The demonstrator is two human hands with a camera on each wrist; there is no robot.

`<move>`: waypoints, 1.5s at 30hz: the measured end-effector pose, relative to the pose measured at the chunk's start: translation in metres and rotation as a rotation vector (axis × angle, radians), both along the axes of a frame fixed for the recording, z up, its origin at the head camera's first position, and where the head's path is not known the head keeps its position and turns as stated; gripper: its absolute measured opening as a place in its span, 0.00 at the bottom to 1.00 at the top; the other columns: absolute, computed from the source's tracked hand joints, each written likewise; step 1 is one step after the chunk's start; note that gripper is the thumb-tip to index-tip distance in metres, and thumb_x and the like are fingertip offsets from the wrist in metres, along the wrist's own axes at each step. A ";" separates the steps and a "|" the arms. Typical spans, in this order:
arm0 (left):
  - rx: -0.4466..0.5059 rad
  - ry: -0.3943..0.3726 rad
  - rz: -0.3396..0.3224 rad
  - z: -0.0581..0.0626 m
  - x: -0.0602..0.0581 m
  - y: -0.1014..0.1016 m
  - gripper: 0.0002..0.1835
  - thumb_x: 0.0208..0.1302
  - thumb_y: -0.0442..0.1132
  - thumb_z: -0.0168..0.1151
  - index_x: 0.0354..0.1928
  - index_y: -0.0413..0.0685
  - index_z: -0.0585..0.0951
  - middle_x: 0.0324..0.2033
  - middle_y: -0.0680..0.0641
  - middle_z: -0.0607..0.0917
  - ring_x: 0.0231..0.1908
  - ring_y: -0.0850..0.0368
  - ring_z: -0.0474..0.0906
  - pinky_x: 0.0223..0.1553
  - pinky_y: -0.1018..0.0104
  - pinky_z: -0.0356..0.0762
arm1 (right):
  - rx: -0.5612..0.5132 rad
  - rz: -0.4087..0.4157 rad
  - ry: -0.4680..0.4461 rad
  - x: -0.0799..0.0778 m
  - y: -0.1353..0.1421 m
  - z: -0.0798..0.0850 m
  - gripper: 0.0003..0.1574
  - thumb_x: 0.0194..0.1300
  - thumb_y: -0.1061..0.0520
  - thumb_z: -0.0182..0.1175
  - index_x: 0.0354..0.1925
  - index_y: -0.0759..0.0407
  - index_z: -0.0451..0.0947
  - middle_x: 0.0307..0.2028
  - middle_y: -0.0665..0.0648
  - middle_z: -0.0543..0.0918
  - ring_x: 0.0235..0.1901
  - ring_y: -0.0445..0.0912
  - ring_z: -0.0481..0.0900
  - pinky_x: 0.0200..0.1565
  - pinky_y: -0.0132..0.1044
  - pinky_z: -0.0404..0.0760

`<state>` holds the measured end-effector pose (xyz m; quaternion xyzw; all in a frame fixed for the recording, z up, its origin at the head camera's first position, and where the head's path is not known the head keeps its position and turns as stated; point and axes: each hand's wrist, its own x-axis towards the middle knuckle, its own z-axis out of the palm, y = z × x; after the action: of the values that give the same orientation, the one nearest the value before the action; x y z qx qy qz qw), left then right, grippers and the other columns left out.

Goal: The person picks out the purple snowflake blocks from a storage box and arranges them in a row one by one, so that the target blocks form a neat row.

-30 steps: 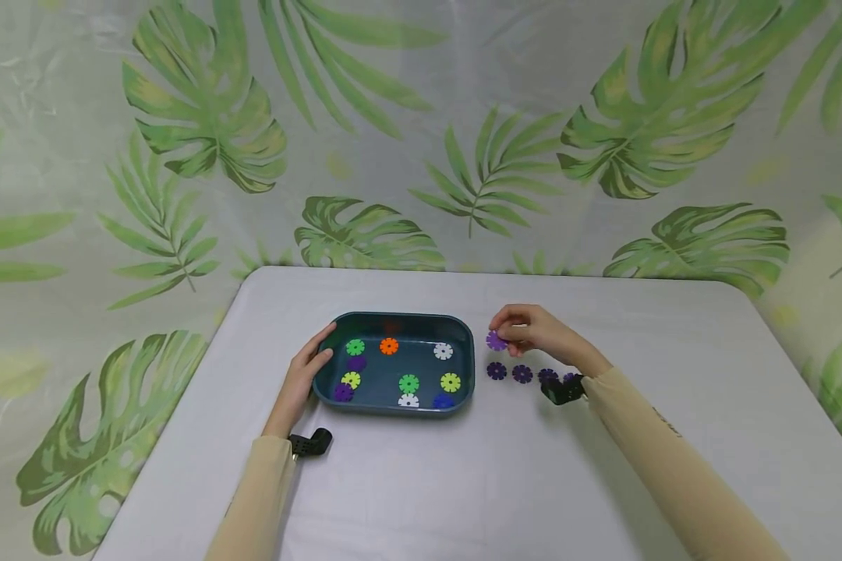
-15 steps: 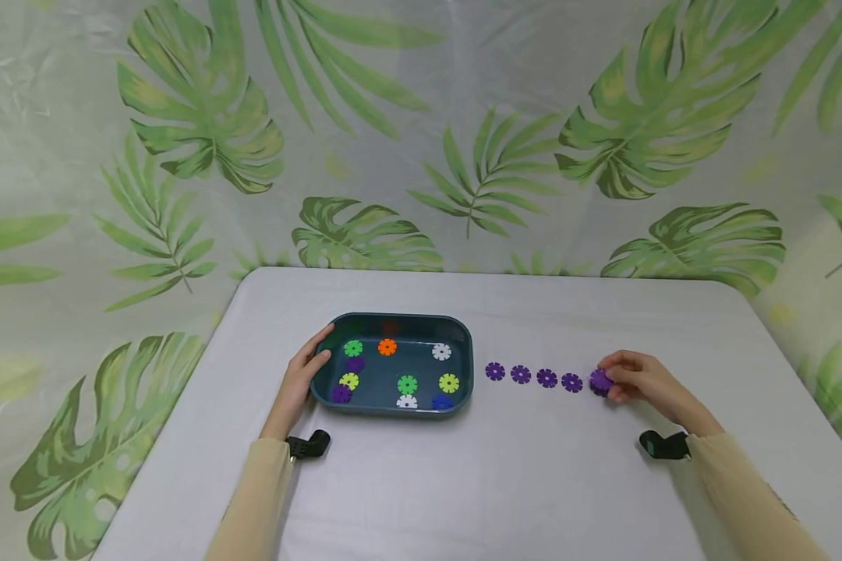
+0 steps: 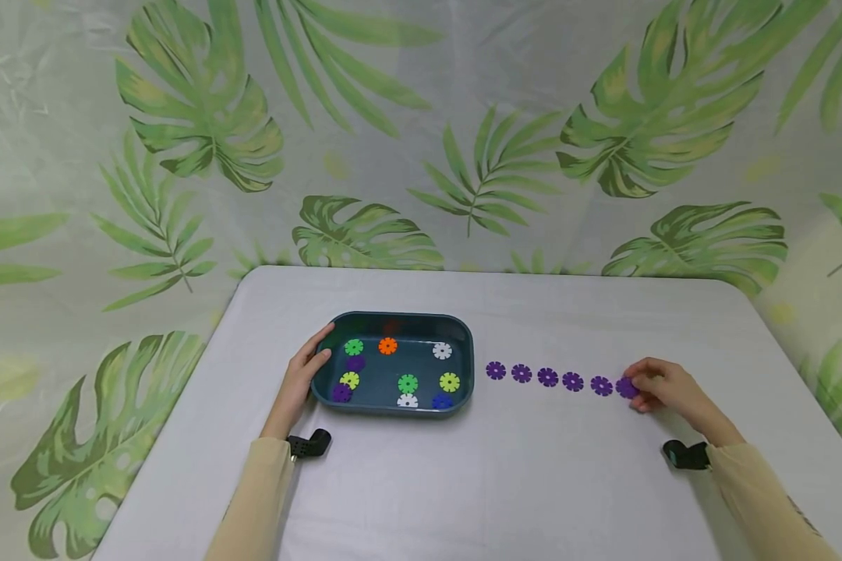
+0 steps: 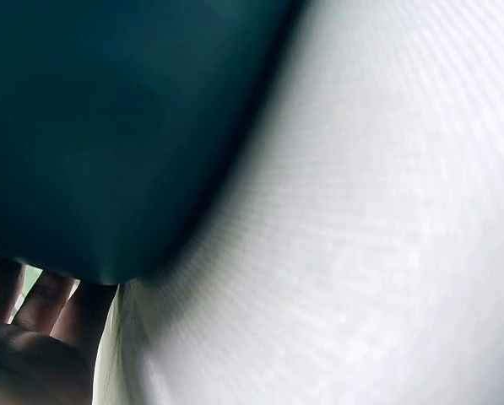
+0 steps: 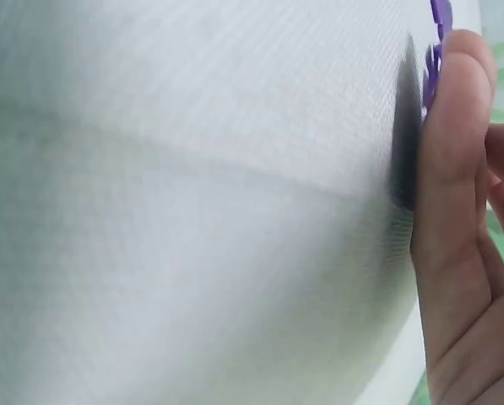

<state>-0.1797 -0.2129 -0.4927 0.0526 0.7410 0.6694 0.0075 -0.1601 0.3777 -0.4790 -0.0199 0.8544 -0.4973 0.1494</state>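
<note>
In the head view my left hand (image 3: 300, 387) holds the left end of a dark teal tray (image 3: 393, 411), thumb at the rim and fingers along the outer wall. The left wrist view shows the fingers (image 4: 45, 302) against the tray's side (image 4: 108, 126). My right hand (image 3: 668, 393) pinches a purple snowflake disc (image 3: 627, 387) at the right end of a row of purple discs. In the right wrist view this toothed disc (image 5: 432, 78) shows edge-on beyond the fingertips, with a dark shadow beside it on the cloth. The nearest disc in the row (image 3: 601, 386) lies flat just left of it.
Several more purple discs, such as the leftmost one (image 3: 495, 370), lie in line right of the tray. Inside the tray are green, yellow, white, blue, purple and orange discs (image 3: 388, 346). A white cloth covers the table (image 3: 477, 483); a leaf-patterned curtain (image 3: 365, 156) hangs behind.
From beside the tray, my right hand has moved right along the row. A purple disc now lies at the fifth place, and the hand holds another just right of it. The left hand stays.
</note>
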 end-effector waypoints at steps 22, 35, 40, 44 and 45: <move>0.000 -0.017 0.010 0.006 0.000 0.002 0.25 0.74 0.36 0.48 0.71 0.52 0.65 0.70 0.52 0.62 0.70 0.58 0.50 0.69 0.56 0.45 | -0.262 0.183 0.006 -0.041 -0.151 0.050 0.20 0.73 0.59 0.50 0.52 0.76 0.67 0.42 0.68 0.74 0.31 0.48 0.79 0.39 0.40 0.82; 0.015 -0.005 0.010 0.002 -0.002 0.001 0.24 0.74 0.35 0.47 0.70 0.53 0.66 0.70 0.52 0.62 0.70 0.59 0.51 0.69 0.56 0.46 | -0.383 0.478 -0.058 -0.043 -0.293 0.062 0.13 0.71 0.62 0.52 0.50 0.69 0.73 0.45 0.70 0.75 0.36 0.62 0.80 0.43 0.51 0.81; 0.045 -0.017 -0.003 0.017 0.005 0.004 0.25 0.74 0.34 0.47 0.71 0.46 0.64 0.70 0.47 0.61 0.71 0.54 0.49 0.69 0.54 0.44 | -0.335 0.576 -0.115 -0.044 -0.331 0.060 0.15 0.71 0.62 0.50 0.52 0.69 0.72 0.49 0.70 0.75 0.39 0.62 0.80 0.45 0.53 0.80; 0.029 -0.027 -0.011 0.030 0.011 0.008 0.26 0.74 0.36 0.48 0.71 0.42 0.62 0.71 0.45 0.60 0.71 0.52 0.49 0.69 0.54 0.45 | -0.259 0.643 -0.167 -0.047 -0.354 0.061 0.17 0.72 0.62 0.49 0.54 0.71 0.71 0.50 0.70 0.75 0.37 0.53 0.82 0.41 0.44 0.82; 0.022 -0.031 -0.010 0.031 0.012 0.008 0.26 0.74 0.37 0.48 0.71 0.42 0.62 0.71 0.45 0.60 0.71 0.52 0.49 0.69 0.54 0.45 | -0.241 0.657 -0.186 -0.048 -0.359 0.061 0.18 0.72 0.62 0.49 0.55 0.71 0.70 0.51 0.70 0.75 0.37 0.53 0.82 0.41 0.42 0.82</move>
<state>-0.1682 -0.2049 -0.4618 0.0460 0.7332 0.6781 0.0216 -0.2076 0.0186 -0.4177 -0.2658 0.7203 -0.5196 0.3749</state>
